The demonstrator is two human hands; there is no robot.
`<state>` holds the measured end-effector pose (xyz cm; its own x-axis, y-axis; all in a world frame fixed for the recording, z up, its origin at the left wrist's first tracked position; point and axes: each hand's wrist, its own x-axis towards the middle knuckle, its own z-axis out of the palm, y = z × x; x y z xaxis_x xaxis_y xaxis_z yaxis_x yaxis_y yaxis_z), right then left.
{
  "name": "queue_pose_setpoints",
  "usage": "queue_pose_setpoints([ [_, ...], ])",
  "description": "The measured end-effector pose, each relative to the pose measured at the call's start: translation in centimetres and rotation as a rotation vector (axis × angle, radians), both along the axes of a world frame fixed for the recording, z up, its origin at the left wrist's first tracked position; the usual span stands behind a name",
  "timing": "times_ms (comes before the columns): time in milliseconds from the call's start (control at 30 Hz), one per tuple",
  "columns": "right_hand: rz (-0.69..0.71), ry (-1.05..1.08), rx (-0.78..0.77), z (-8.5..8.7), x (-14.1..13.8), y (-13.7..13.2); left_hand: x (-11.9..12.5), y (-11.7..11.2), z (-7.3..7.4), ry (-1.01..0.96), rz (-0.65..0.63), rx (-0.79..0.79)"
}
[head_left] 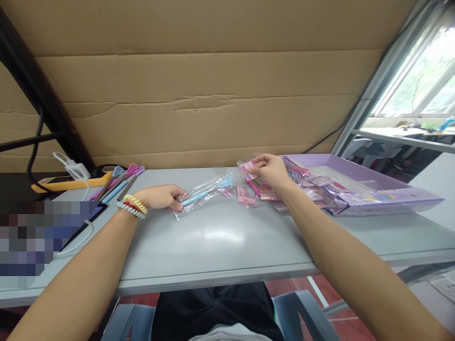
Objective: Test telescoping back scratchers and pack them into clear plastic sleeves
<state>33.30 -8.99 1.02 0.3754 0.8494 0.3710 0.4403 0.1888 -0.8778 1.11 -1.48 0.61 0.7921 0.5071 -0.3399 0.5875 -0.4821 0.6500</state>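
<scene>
My left hand (165, 197) pinches the near end of a clear plastic sleeve, low over the table. Inside it lies a blue back scratcher (196, 197) with a claw-shaped head pointing away to the right. My right hand (269, 170) is closed on a small pink printed packet (248, 169), held above the pile by the box. Between the hands, several small pink printed cards (245, 196) lie on the table. Beside my right wrist is a heap of wrapped pink and purple packets (313, 187), spilling from an open purple box (384, 199).
Several loose back scratchers (122, 182) lie at the left, next to a yellow power strip (87, 182) with a white charger (78, 169). A blurred-out screen and its cable lie at the near left. Brown cardboard (213, 80) walls the back of the grey table (213, 251).
</scene>
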Motion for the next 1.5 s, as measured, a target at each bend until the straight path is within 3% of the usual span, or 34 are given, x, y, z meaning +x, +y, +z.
queue_pose_setpoints([
  [167, 0.03, -0.067, -0.041, -0.1, -0.1, 0.0, 0.1, 0.1, 0.0, 0.006, 0.012, -0.015],
  [400, 0.227, -0.181, -0.21, 0.1, -0.9, -0.8, 0.0, 0.0, -0.1, 0.005, 0.009, -0.008],
  [667, 0.255, -0.046, -0.35, 0.4, -0.7, -0.6, 0.0, 0.1, -0.2, 0.013, 0.023, 0.013],
  [833, 0.306, -0.062, -0.367, 0.3, -0.6, -0.7, 0.0, 0.1, -0.1, 0.015, 0.015, 0.015],
  [1300, 0.226, -0.103, -0.324, 0.5, -0.9, -1.1, 0.2, -0.3, 0.3, 0.01, 0.003, -0.008],
  [1400, 0.26, -0.097, -0.256, 0.6, -1.1, -1.2, 0.2, -0.5, 0.4, 0.002, 0.003, -0.016],
  [1500, 0.316, -0.071, -0.282, 0.3, -1.2, -1.0, 0.2, -0.4, 0.4, 0.007, 0.009, -0.013],
])
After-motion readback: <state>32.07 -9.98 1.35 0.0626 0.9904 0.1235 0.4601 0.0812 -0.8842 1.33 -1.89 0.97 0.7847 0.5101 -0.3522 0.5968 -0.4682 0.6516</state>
